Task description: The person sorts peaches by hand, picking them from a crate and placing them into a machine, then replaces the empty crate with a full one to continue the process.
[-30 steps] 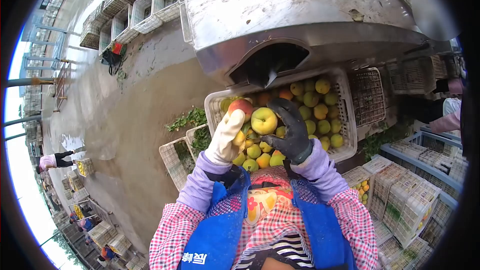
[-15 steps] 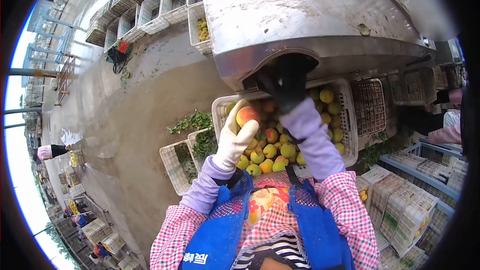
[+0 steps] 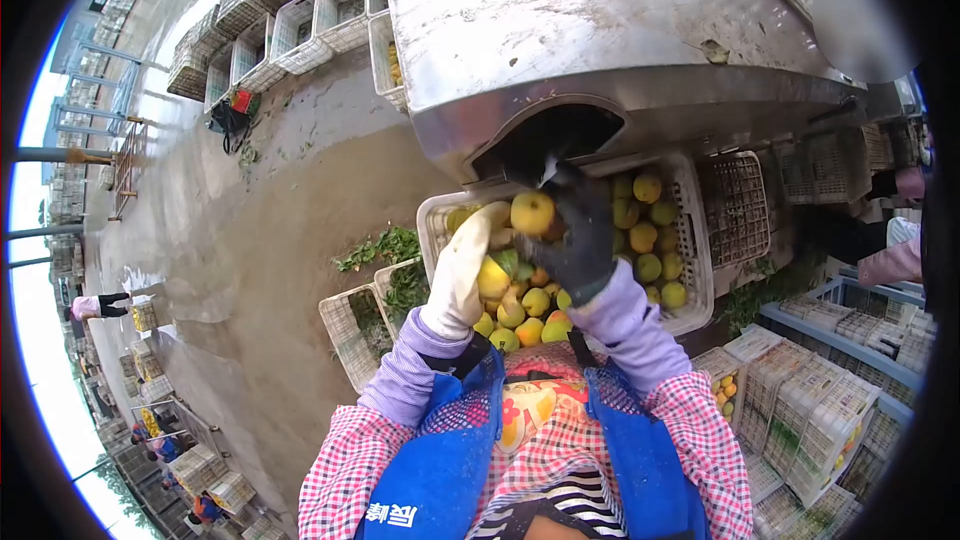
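Note:
A yellow peach (image 3: pixel 532 212) sits between my two hands, over the crate. My left hand (image 3: pixel 460 265), in a white glove, is closed with its fingertips at the peach's left side. My right hand (image 3: pixel 582 245), in a black glove and slightly blurred, curls round the peach's right side. A small shiny glint shows at its upper fingers; I cannot tell what it is. Below them, a white plastic crate (image 3: pixel 703 258) holds many yellow-green and reddish peaches, one with a green leaf (image 3: pixel 508 262) by it.
A metal machine housing (image 3: pixel 600 30) with a dark rounded opening (image 3: pixel 560 135) stands just beyond the crate. Empty crates (image 3: pixel 352 335) and leaves lie at left. Stacked crates (image 3: pixel 800 410) stand at right, more at the upper left. Other people are in the distance and at the right edge.
My right hand has come out of the dark opening, back over the crate to my left hand. The red peach in my left hand no longer shows; a yellow one is between the hands.

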Demonstrator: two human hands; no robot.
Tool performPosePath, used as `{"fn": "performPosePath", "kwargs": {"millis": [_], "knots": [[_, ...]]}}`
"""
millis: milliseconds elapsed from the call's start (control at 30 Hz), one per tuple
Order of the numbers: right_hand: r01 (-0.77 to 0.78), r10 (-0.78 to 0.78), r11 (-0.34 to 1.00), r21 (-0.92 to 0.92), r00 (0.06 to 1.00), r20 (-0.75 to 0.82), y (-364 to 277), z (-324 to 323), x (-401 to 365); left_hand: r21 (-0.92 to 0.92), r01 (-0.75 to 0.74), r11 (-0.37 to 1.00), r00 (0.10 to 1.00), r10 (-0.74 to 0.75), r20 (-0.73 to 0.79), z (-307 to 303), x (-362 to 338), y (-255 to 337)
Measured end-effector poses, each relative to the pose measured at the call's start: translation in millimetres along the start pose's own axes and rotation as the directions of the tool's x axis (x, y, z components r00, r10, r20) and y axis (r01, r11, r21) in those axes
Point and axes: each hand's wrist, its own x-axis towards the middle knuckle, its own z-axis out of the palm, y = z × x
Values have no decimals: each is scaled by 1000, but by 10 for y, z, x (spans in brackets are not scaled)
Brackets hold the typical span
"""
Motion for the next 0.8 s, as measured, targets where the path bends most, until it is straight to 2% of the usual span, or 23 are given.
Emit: {"fn": "performPosePath", "kwargs": {"millis": [33,67,100,133,167,200,267,367,433,467,533,567,633,700,767,800], "knots": [[-8,5,995,-96,1000,-25,89,97,69,-145,57,988,997,-64,-50,-7,-3,-48],[-18,8,982,-191,999,-53,198,223,132,-443,206,872,970,-243,-26,-46,10,-147],[-31,9,959,-282,997,-80,308,355,190,-690,322,648,915,-400,52,-55,37,-141],[-43,14,953,-300,995,-96,397,499,240,-700,275,659,914,-404,-21,0,38,-111],[-48,82,951,-306,992,99,434,487,246,-719,251,649,927,-376,-16,9,59,-144],[-53,148,949,-312,945,291,467,430,233,-736,229,637,937,-350,-12,0,82,-196],[-111,195,970,-217,886,421,428,393,254,-764,170,622,958,-286,-20,5,92,-127],[-234,199,967,102,942,268,195,255,351,-779,91,620,970,-233,-73,-20,121,-201],[-277,231,906,320,957,172,43,211,333,-762,38,647,965,-223,-140,1,127,-240],[-195,155,938,286,975,158,-44,193,235,-752,15,659,961,-216,-171,12,134,-252],[-33,5,978,207,991,134,-252,120,-41,-867,121,483,967,-256,-8,35,143,-237],[-49,35,990,134,994,106,-302,148,-150,-904,186,386,960,-266,84,59,134,-233],[-82,82,997,-8,996,37,-330,270,-312,-751,109,651,972,-229,-58,169,156,-450],[-65,68,997,-51,996,65,-344,251,-286,-708,81,701,972,-214,-101,210,169,-383],[7,2,995,-103,996,87,-272,215,-242,-824,105,556,968,-247,-44,208,141,-244],[-9,11,999,-42,998,70,-233,221,-229,-797,67,600,977,-200,-68,204,132,-265]]}}
